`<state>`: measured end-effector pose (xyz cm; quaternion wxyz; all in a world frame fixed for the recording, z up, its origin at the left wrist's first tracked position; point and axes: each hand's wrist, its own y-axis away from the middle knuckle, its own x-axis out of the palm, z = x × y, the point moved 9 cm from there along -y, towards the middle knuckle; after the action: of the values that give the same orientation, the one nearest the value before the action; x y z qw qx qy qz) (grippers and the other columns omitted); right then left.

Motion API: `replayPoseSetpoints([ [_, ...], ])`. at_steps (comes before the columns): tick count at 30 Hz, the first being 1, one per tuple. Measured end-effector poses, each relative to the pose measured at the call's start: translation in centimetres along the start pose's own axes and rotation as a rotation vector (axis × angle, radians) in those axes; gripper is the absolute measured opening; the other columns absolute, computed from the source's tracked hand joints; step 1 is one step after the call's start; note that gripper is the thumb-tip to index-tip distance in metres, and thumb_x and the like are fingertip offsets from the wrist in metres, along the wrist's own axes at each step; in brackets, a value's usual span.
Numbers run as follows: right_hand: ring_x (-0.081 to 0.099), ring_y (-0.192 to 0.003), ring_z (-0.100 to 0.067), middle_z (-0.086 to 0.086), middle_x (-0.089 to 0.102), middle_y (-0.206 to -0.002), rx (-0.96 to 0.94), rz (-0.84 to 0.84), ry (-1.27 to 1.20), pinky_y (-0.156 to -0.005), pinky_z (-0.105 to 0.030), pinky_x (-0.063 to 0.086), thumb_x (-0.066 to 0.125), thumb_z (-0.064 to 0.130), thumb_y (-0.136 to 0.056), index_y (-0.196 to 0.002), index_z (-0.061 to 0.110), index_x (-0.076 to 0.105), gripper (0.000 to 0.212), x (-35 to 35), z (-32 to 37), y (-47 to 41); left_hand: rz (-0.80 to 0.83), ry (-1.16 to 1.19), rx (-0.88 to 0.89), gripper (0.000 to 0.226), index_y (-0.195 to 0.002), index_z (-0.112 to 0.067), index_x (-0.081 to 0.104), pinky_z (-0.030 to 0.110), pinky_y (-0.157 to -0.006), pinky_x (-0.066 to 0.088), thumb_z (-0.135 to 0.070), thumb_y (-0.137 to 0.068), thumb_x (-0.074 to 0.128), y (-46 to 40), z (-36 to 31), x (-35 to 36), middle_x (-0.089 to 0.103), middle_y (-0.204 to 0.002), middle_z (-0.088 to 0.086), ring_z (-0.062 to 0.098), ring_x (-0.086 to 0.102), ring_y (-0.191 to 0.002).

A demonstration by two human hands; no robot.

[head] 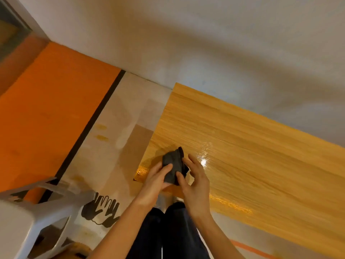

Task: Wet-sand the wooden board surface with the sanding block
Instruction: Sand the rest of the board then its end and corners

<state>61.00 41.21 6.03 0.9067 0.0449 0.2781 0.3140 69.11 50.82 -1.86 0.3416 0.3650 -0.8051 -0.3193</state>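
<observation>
Both hands, left hand [155, 176] and right hand [195, 179], pinch the dark sanding block [173, 168] just above the wet wooden board [252, 157] beneath them; judged best laid flat, stroked along the grain.

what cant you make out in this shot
- Dark sanding piece: head view, partly covered by the left hand and right hand; shape unclear.
- Wooden board: cut off by the right edge.
- White chair: blurred, cut off at the lower left.

No legible text or labels anywhere
</observation>
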Motion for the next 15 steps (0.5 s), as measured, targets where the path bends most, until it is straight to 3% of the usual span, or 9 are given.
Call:
replayPoseSetpoints([
  [2, 0.053, -0.118, -0.007, 0.008, 0.055, -0.127, 0.029, -0.083, 0.068, -0.096, -0.015, 0.043, 0.066, 0.010, -0.088, -0.115, 0.017, 0.069, 0.027, -1.2, -0.8, 0.3, 0.035, -0.064, -0.008, 0.024, -0.123, -0.015, 0.067, 0.035, -0.082, 0.060, -0.015, -0.100, 0.059, -1.3, -0.2, 0.9, 0.077, -0.107, 0.005, 0.017, 0.074, -0.100],
  [4, 0.056, -0.108, -0.007, 0.005, 0.056, -0.119, 0.050, -0.085, 0.121, -0.088, -0.006, 0.041, 0.062, 0.008, -0.091, -0.115, 0.012, 0.069, 0.025, -1.2, -1.5, 0.7, 0.047, -0.241, -0.005, 0.020, -0.119, -0.017, 0.068, 0.025, -0.068, 0.059, -0.014, -0.101, 0.059, -2.3, -0.2, 1.8, 0.077, -0.098, 0.000, 0.010, 0.075, -0.087],
  [8, 0.049, -0.104, 0.002, 0.004, 0.050, -0.126, 0.101, -0.056, 0.201, -0.090, -0.002, 0.037, 0.055, 0.009, -0.095, -0.128, 0.012, 0.060, 0.033, -0.4, -3.6, 1.4, 0.029, -0.500, 0.045, 0.021, -0.119, -0.019, 0.064, 0.038, -0.090, 0.058, -0.011, -0.099, 0.062, -3.8, 0.6, 2.6, 0.071, -0.115, 0.007, 0.018, 0.068, -0.102],
  [12, 0.053, -0.107, -0.001, 0.006, 0.046, -0.137, 0.087, 0.007, 0.271, -0.085, -0.002, 0.037, 0.052, 0.013, -0.096, -0.134, 0.017, 0.054, 0.038, 0.9, -4.9, 1.7, -0.105, -0.790, 0.241, 0.038, -0.128, -0.013, 0.064, 0.013, -0.076, 0.048, -0.017, -0.092, 0.073, -3.3, -1.0, 1.9, 0.066, -0.105, -0.008, 0.007, 0.062, -0.094],
  [15, 0.055, -0.116, -0.012, 0.003, 0.042, -0.145, 0.074, 0.040, 0.377, -0.087, -0.016, 0.046, 0.049, 0.018, -0.098, -0.138, 0.018, 0.049, 0.040, 1.5, -5.5, 1.5, -0.180, -0.975, 0.453, 0.050, -0.130, -0.019, 0.057, 0.008, -0.068, 0.042, -0.018, -0.085, 0.079, -1.8, -2.9, 2.3, 0.054, -0.110, -0.006, 0.003, 0.058, -0.090],
])
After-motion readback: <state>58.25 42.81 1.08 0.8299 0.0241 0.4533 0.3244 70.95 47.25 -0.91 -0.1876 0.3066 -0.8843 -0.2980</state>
